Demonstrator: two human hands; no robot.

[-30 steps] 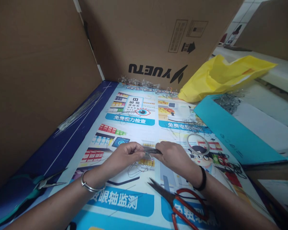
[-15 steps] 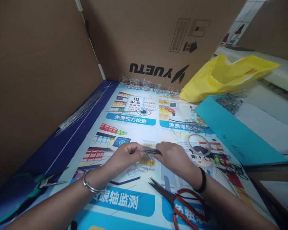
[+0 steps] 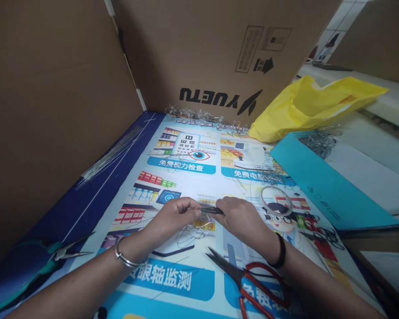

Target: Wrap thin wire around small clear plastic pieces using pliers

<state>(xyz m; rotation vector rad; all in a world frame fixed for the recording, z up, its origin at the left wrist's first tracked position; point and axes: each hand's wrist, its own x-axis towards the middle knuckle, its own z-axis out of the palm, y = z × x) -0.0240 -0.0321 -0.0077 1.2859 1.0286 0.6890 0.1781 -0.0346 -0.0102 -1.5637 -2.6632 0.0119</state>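
My left hand (image 3: 182,212) is closed in a pinch around thin wire (image 3: 201,226), whose loose loops hang beneath the fingers over the printed sheet. Opposite it, my right hand (image 3: 237,217) is wrapped round a slim, dark metal tool (image 3: 210,210) that looks like tweezers. The tool's tip points left and meets the left fingertips, where the exact contact is hidden. Below the right hand lie scissors (image 3: 232,270) with red handles and blades pointing up-left. Close to the right wrist is a roll of clear tape (image 3: 276,200).
Teal-handled pliers (image 3: 58,254) lie at the left. Straight wires (image 3: 109,155) rest near the cardboard wall (image 3: 60,88). Wire pieces (image 3: 193,114) line the back. A yellow bag (image 3: 306,106), a blue box (image 3: 332,190) holding wire bits, and black bands (image 3: 322,232) are at the right.
Both hands stay nearly in place. The left fingertips have shifted very slightly to the right along the tool; the wire loops hang a little differently.
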